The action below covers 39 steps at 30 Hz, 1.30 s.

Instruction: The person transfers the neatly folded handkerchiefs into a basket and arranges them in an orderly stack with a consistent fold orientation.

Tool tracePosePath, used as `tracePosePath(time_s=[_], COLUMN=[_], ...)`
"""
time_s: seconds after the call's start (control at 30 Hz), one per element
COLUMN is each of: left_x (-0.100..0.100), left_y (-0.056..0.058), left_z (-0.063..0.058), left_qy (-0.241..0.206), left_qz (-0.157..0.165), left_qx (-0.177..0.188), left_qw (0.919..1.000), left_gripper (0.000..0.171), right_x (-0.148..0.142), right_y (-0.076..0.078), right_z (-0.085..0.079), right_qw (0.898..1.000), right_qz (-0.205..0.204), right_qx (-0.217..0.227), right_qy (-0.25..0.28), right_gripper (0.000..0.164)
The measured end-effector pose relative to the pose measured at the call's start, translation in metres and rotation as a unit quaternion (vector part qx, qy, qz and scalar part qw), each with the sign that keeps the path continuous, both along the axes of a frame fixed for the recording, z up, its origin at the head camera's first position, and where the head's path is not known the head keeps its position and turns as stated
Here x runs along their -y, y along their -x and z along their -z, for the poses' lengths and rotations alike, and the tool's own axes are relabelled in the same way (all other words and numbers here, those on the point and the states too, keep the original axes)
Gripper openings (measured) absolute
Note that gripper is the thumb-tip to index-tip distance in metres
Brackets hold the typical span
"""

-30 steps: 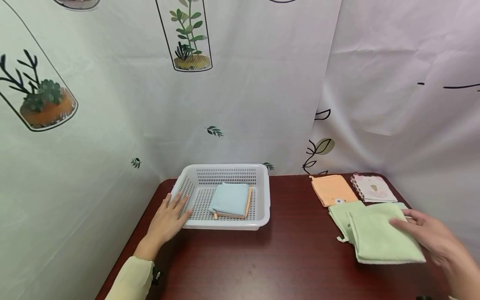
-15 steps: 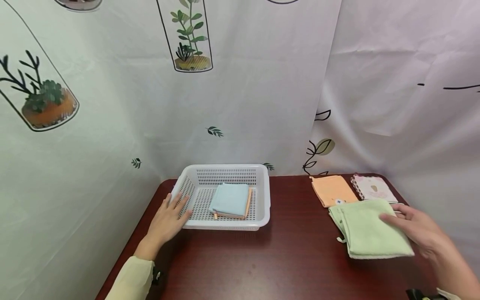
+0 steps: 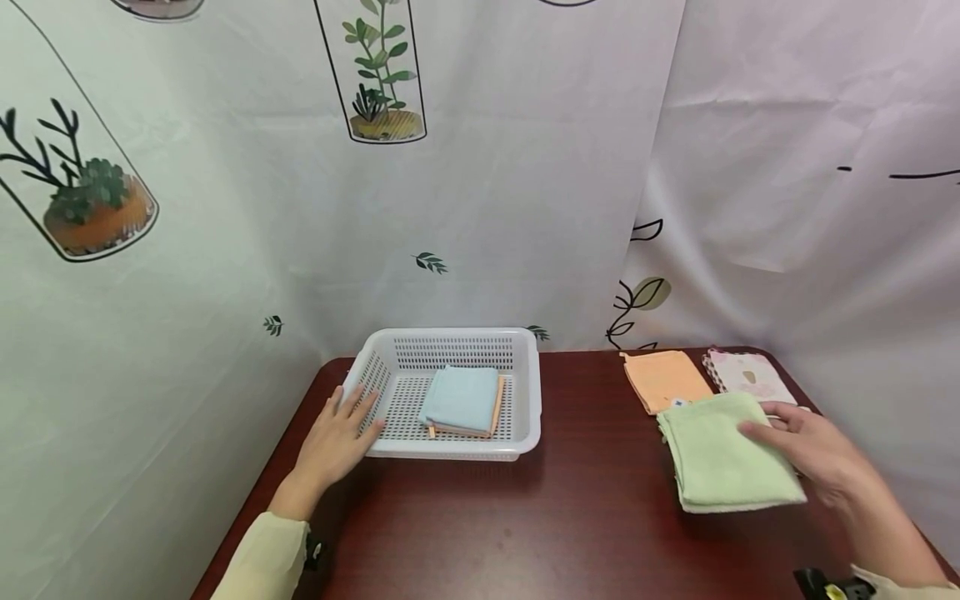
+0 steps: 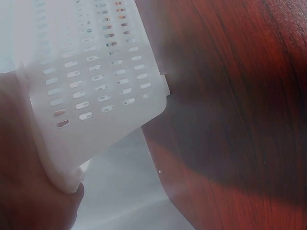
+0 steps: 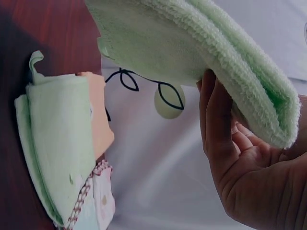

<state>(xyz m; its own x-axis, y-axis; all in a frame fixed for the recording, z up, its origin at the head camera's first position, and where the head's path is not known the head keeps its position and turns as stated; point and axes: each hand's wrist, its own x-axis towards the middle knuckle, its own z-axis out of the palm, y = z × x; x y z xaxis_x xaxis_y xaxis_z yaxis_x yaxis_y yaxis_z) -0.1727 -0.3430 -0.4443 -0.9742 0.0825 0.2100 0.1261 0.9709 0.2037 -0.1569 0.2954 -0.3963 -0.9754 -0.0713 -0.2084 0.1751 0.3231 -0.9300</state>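
Note:
My right hand pinches a folded pale green towel by its right side and holds it above the table's right side. Beneath it, mostly hidden in the head view, a second folded green towel with a hanging loop lies on the table, as the right wrist view shows. With its fingers spread, my left hand rests on the left rim of a white perforated basket. Inside the basket, a folded light blue towel lies on top of a peach-coloured one.
Behind the green towels lie a folded orange towel and a white-and-pink towel with a checked edge. A printed curtain hangs along the back and sides of the dark red table.
My right hand has moved left with the green towel, which now covers the second green towel in the head view. The left hand and basket have stayed put.

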Motion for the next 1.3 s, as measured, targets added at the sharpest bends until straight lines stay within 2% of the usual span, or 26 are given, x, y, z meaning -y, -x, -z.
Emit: tracePosePath(time_s=[0.1, 0.17, 0.27, 0.43, 0.67, 0.9, 1.13, 1.3], left_x=[0.0, 0.0, 0.0, 0.001, 0.001, 0.0, 0.001, 0.001], left_y=[0.001, 0.001, 0.001, 0.001, 0.001, 0.0, 0.001, 0.001], left_z=[0.001, 0.001, 0.001, 0.001, 0.002, 0.0, 0.001, 0.001], left_qy=[0.001, 0.001, 0.001, 0.002, 0.003, -0.001, 0.011, 0.009], left_qz=[-0.001, -0.001, -0.002, -0.002, -0.005, -0.001, 0.009, 0.008], left_qx=[0.0, 0.0, -0.001, -0.002, 0.0, 0.002, -0.01, -0.009], left_qw=[1.0, 1.0, 1.0, 1.0, 1.0, 1.0, 0.9999, 0.9999], left_gripper=[0.061, 0.061, 0.061, 0.061, 0.061, 0.062, 0.061, 0.06], right_x=[0.004, 0.007, 0.011, 0.016, 0.022, 0.026, 0.03, 0.038], right_y=[0.002, 0.003, 0.005, 0.007, 0.009, 0.01, 0.012, 0.012], right_z=[-0.001, -0.002, -0.004, -0.004, -0.005, -0.004, -0.004, -0.007], right_qw=[1.0, 1.0, 1.0, 1.0, 1.0, 0.999, 0.998, 0.997], right_qz=[0.001, -0.002, -0.004, -0.004, -0.011, -0.009, -0.019, -0.024], right_qx=[0.003, 0.003, -0.001, -0.016, -0.018, -0.021, -0.026, -0.035], right_qy=[-0.002, -0.007, -0.016, -0.017, 0.018, 0.028, 0.062, 0.059], right_gripper=[0.021, 0.037, 0.05, 0.037, 0.016, 0.012, 0.014, 0.011])
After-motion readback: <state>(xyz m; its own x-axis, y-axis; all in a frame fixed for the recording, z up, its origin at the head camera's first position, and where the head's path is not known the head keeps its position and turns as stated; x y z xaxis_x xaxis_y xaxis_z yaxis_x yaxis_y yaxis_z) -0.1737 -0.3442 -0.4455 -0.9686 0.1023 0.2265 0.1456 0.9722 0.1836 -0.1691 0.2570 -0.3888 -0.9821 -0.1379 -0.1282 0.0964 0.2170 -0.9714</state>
